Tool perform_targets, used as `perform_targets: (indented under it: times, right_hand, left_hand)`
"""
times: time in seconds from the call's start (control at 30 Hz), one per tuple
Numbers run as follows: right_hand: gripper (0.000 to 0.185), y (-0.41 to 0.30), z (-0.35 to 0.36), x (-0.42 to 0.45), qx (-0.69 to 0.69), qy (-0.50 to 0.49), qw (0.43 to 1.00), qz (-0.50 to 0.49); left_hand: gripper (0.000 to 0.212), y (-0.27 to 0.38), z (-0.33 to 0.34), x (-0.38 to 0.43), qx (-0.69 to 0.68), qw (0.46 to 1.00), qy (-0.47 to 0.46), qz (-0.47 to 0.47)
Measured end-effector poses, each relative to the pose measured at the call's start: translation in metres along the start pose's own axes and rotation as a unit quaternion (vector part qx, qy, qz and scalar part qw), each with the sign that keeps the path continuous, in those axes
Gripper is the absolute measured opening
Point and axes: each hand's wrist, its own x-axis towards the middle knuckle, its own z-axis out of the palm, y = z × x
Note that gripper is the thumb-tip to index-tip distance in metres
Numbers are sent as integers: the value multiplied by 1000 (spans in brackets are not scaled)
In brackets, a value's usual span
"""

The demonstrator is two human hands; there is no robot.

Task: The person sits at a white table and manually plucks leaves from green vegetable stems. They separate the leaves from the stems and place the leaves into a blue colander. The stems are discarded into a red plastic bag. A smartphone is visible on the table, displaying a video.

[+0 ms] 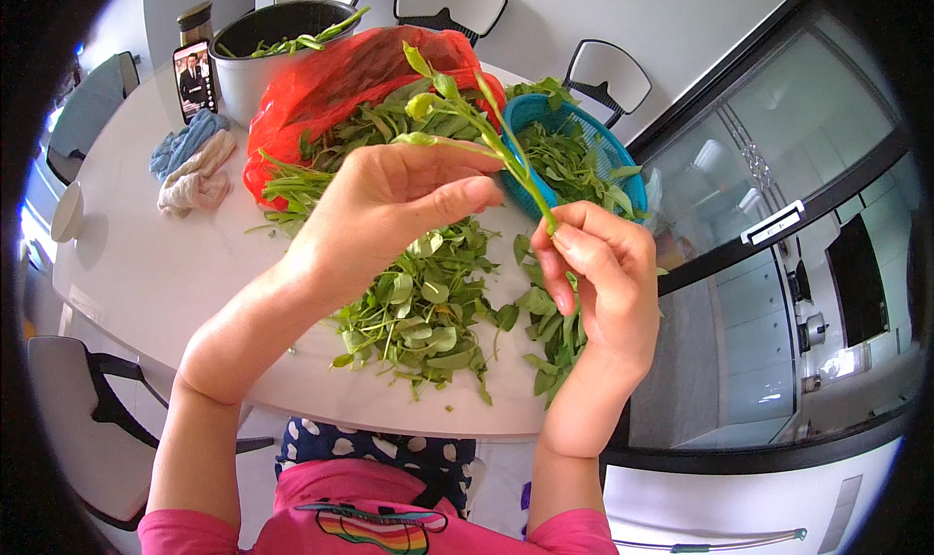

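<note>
Between the thumb and fingers of my right hand is the lower end of a green leafy vegetable stem, which slants up to the left with small leaves at its tip. My left hand is beside the stem's upper part, thumb and fingers apart; whether its fingertips touch the stem I cannot tell. Below my hands a pile of picked leaves lies on the table, with more leaves partly behind my right hand. A red plastic bag holds leafy greens, with cut stems at its front.
A blue plastic basket of leaves stands behind my right hand. On the white table are a pot with stems, a phone leaning near a bottle, crumpled cloths and a white bowl. Several chairs surround it.
</note>
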Motion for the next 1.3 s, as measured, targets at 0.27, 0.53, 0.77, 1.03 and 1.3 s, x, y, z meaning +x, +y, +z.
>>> perform_targets:
  times: [0.27,0.53,0.77,1.03,1.3]
  right_hand:
    - [23,-1,6,-2,1,-65,997,46]
    - [27,5,9,-4,-126,-78,989,-11]
    - [13,9,4,3,-123,109,982,-89]
    - [10,19,17,12,-131,91,982,-102]
    - [11,15,9,11,-33,97,993,-62]
  left_hand:
    - [28,-11,-3,-3,-121,992,-4,-20]
    - [19,-11,-4,-1,-73,997,-19,-28]
    - [18,-20,0,-1,68,994,-54,-59]
    - [20,-16,3,-3,150,982,-95,-59]
    - [21,-18,-1,-1,-29,983,-143,-109]
